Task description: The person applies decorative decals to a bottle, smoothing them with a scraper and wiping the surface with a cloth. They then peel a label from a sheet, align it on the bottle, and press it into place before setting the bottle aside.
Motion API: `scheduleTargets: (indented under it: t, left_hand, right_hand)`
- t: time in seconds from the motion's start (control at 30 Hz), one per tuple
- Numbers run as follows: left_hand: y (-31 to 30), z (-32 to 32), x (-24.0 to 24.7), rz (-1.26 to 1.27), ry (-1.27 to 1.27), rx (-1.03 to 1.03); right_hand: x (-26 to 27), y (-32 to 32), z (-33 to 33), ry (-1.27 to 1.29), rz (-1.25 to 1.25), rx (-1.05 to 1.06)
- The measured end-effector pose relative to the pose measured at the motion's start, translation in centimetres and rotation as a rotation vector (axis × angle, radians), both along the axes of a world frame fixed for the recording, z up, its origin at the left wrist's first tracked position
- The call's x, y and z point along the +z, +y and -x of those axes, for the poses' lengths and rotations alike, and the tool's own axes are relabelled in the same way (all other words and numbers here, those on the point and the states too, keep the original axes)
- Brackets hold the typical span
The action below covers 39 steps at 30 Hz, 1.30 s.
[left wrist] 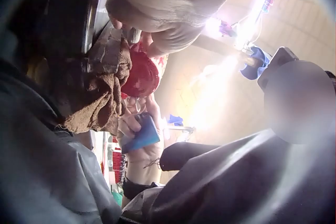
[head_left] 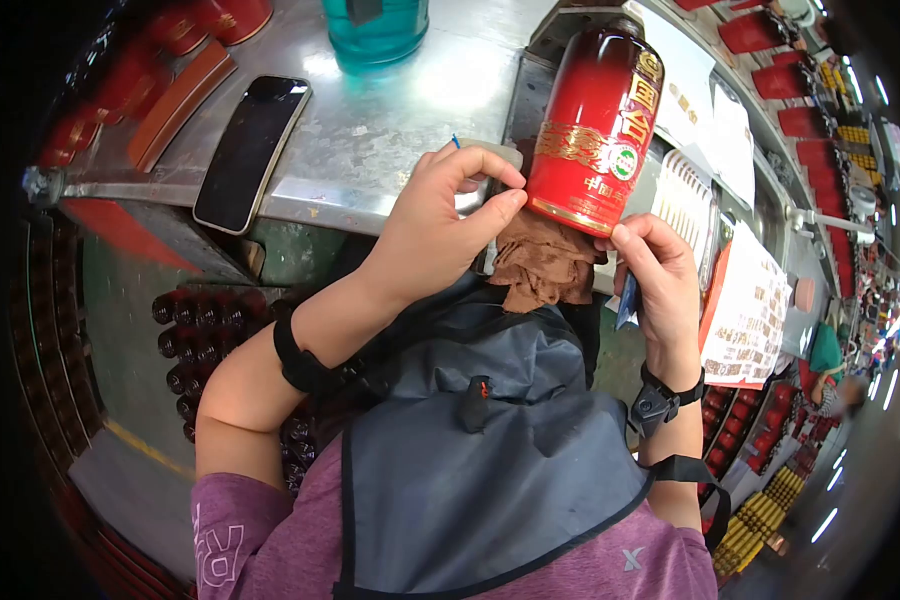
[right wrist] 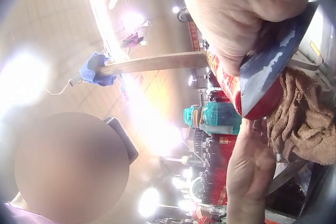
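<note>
- Pinching with curled thumb and forefinger, the left hand (head_left: 435, 220) grips the base rim of the red bottle (head_left: 595, 130) at its seven o'clock edge.
- Curled round a small blue card (left wrist: 139, 136), the right hand (head_left: 660, 285) also sets its fingertips against the base rim at five o'clock.
- That bottle lies tilted on the near edge of the steel bench (head_left: 390, 120), neck pointing away and base toward the person.
- Its glossy, rounded body carries a gold band, gold characters and a small round seal.
- Judging by both hands at the base, the step in hand looks like work on the bottle's bottom edge. Any further move calls for keeping the slick, tilted cylinder steady on its soft pad.
- At six o'clock, a crumpled brown cloth (head_left: 540, 265) of coarse, nubbly weave cushions the base.
- At nine o'clock lies a flat black phone (head_left: 250, 150), screen up on the scuffed metal.
- At eleven o'clock stands a translucent teal jug (head_left: 375, 30).
- At four o'clock sit pale label sheets (head_left: 745, 310) printed in rows.
- Below, a smooth grey apron (head_left: 490, 450) covers the lap, and rows of dark bottles (head_left: 195, 340) lie at eight o'clock.
</note>
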<state>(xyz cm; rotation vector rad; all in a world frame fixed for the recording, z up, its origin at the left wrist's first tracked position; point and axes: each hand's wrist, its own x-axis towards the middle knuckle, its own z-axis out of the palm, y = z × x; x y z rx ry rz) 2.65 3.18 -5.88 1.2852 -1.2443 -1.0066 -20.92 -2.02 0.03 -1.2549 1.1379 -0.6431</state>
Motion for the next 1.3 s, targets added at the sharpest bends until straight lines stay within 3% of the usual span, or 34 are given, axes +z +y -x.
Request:
scheduleTargets:
  t: [0.13,0.33,0.43,0.57,0.7,0.83,0.97,1.3]
  left_hand:
    - [0.3,-0.3,0.0,-0.004,0.01,0.059]
    - [0.2,-0.3,0.5,0.1,-0.361,-0.03]
    - [-1.6,0.7,-0.6,0.316,-0.411,0.021]
    - [-2.5,0.8,-0.3,0.276,-0.466,-0.037]
    - [-2.0,0.5,0.5,0.214,-0.419,-0.046]
    - [-1.3,0.4,0.4,0.148,-0.208,-0.091]
    - [-1.5,0.4,-1.0,0.052,-0.037,-0.136]
    - [-1.4,0.1,-1.2,0.06,0.029,-0.147]
  right_hand:
    - [0.1,0.1,-0.1,0.041,-0.008,-0.026]
    - [-0.1,-0.1,0.3,0.046,-0.024,-0.01]
    - [-0.1,0.0,0.1,0.032,-0.026,-0.013]
    - [-0.6,-0.1,0.6,-0.002,-0.035,-0.018]
    - [-1.8,-0.3,0.8,0.037,-0.029,-0.033]
    - [-1.3,-0.5,1.1,-0.01,-0.153,-0.032]
    - [-1.5,-0.5,0.9,-0.026,-0.108,-0.028]
    - [-1.7,-0.4,0.7,-0.024,-0.106,-0.04]
